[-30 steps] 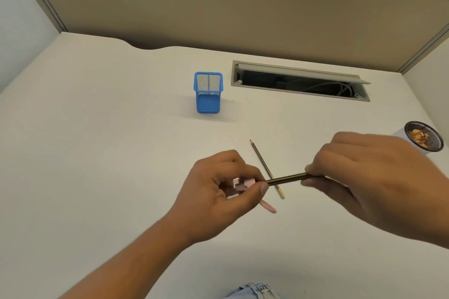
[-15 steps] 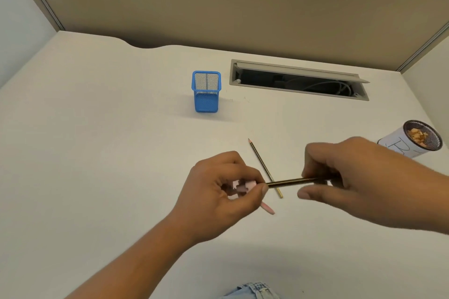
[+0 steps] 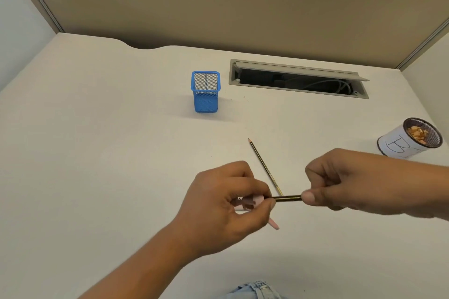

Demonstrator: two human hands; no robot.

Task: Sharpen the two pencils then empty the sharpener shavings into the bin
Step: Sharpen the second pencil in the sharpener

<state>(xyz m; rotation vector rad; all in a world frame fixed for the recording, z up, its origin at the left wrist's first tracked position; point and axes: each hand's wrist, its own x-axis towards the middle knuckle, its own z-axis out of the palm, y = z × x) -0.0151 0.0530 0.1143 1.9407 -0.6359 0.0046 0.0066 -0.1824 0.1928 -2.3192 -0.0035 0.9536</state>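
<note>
- The desk [image 3: 97, 153] carried everything. Directions here take 12 o'clock as straight away from the person.
- The bin [image 3: 398, 147], a white pot with shavings already in it, stood at about 2 o'clock from the right hand [image 3: 345, 182]. It was near that hand and well apart from the left one.
- The right hand pinched the rear part of the held pencil [image 3: 288, 198], with thumb and curled fingers closed around it.
- The left hand [image 3: 226, 204] lay at 9 o'clock from the right, its fingers curled round the pink sharpener [image 3: 247, 201], which was mostly hidden in the grip.
- The held pencil's long axis ran almost level from 3 to 9 o'clock, bridging the two hands above the desk. Its working end went out of sight at the left fingers, apparently into the sharpener.
- Judged from this, the next turn needed the pencil kept in line with the sharpener's mouth. Twisting by the right hand would be the natural move.
- The second pencil [image 3: 263, 165] lay on the desk with its point toward 11 o'clock, its near end passing under the held one. It looked already pointed.
- A small pink tip [image 3: 274, 224] showed at 5 o'clock of the left hand. What it belonged to could not be told.
</note>
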